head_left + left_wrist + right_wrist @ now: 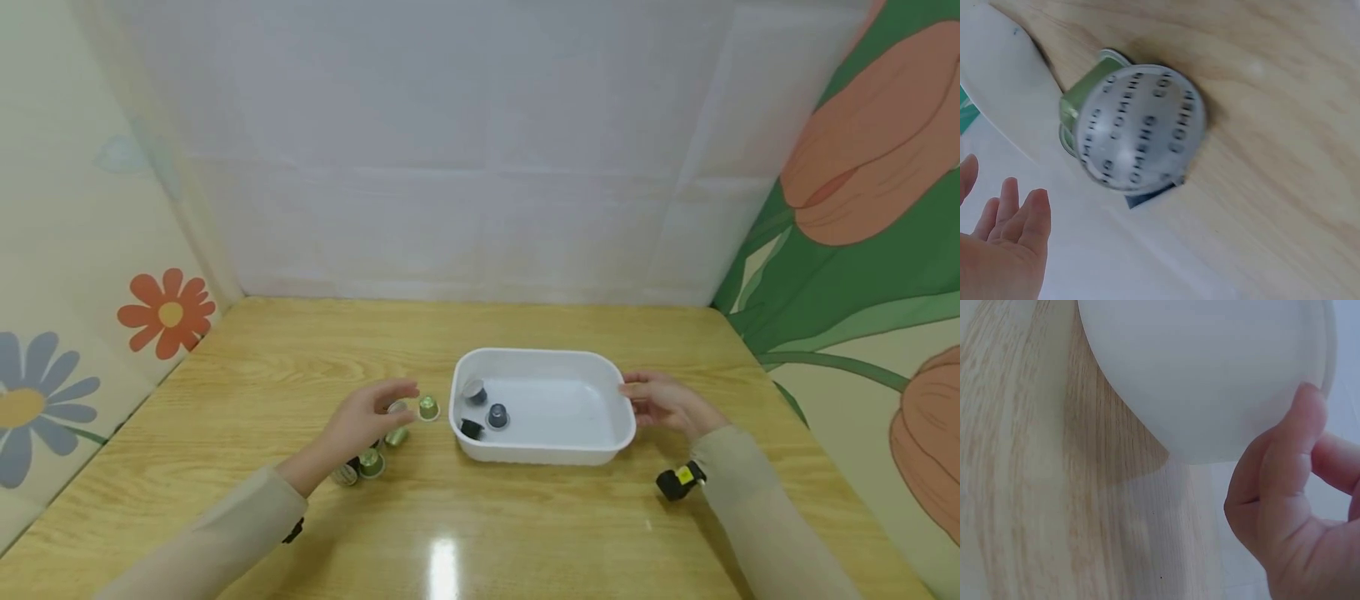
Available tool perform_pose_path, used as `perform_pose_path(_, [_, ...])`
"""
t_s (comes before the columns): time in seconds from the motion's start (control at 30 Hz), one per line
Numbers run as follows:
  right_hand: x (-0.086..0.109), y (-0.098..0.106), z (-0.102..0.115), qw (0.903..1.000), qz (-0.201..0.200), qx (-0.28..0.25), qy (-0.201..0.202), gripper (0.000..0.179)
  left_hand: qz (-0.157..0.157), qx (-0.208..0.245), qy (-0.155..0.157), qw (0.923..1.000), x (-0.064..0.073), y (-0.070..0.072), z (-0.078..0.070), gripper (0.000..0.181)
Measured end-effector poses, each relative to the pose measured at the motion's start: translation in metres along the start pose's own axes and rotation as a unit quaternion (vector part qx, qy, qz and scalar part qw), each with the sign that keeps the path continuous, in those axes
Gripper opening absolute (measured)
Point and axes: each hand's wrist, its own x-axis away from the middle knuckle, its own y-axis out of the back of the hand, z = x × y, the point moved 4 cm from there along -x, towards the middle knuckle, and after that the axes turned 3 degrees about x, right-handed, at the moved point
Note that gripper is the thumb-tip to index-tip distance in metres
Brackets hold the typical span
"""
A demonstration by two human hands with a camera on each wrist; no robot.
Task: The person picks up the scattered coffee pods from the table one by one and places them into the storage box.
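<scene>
A white oblong plastic tub (555, 417) stands on the table. My right hand (663, 402) pinches its right end, the thumb (1310, 406) at the rim in the right wrist view. Inside, at the left end, lie a dark grey coffee capsule (497, 416), a black one (471, 429) and one with a silvery lid (476, 392). My left hand (362, 427) hovers left of the tub, fingers spread, holding nothing. Just beyond its fingertips stands a green coffee capsule (428, 407). A capsule lid printed with lettering (1141, 131) partly hides a green capsule (1088, 87) in the left wrist view.
Below the left hand lie more capsules, among them a green one (371, 462) and one with a printed lid (346, 474); the hand partly covers this group. The wooden table (525, 517) ends at a white cloth (465, 208) behind, with flowered cloths at both sides.
</scene>
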Motion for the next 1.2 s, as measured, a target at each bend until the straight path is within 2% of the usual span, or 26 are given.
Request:
perform_pose_path(0.3, [0.001, -0.001, 0.000, 1.0000, 0.003, -0.005, -0.002, 0.012, -0.011, -0.007, 0.023, 0.9996, 0.020, 0.020, 0.019, 0.049])
perform_pose_path(0.6, [0.001, 0.000, 0.000, 0.9999, -0.003, -0.008, -0.010, 0.010, -0.026, -0.036, 0.048, 0.9978, 0.032, 0.029, 0.032, 0.047])
perform_pose_path(0.87, [0.000, 0.001, -0.001, 0.9999, 0.000, -0.007, -0.010, 0.011, -0.024, -0.034, 0.072, 0.9965, 0.027, 0.032, 0.043, 0.048])
perform_pose_path(1.2, [-0.001, 0.002, -0.001, 0.9998, -0.011, 0.004, -0.013, 0.021, -0.012, -0.066, 0.089, 0.9938, 0.017, 0.025, 0.053, 0.065])
